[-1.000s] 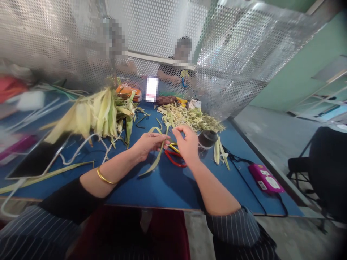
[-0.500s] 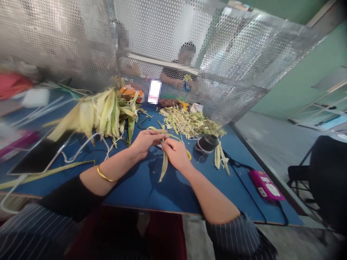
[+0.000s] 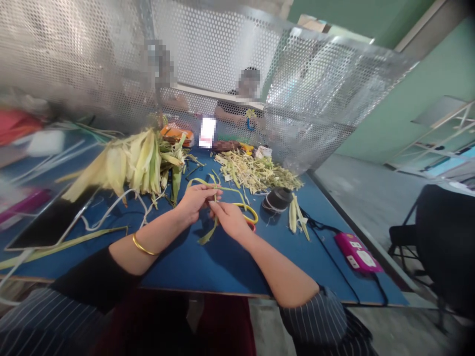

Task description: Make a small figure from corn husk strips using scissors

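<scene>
In the head view, your left hand (image 3: 196, 200) is closed in a narrow pinch on a thin green husk strip (image 3: 208, 234). Your right hand (image 3: 232, 220) pinches the same work close beside it, thumb and fingertips nearly meeting those of the left. The strip is over the middle of the counter (image 3: 178, 272), between the near edge and the husk scraps (image 3: 256, 170) toward the far edge. One length arcs above the fingers; one end hangs below, between the hands. Whether this is one strip or two crossed, you cannot tell; the fingers hide the junction.

For good control, treat the left hand as the clamp and the right as the guide. Hold the pinch points close together, so that little husk between them is left unsupported. Apply light, even tension along the fibres; a sideways pull is likely to split the strip. Lay it flat between the fingertips before you tighten.

Mind the scissors (image 3: 253, 212): the handles lie beside your right hand, and the blades are not visible. Guide the loose lengths clear of the handles. The black spool (image 3: 278, 199) sits farther toward the counter's right edge, apart from both hands.
</scene>
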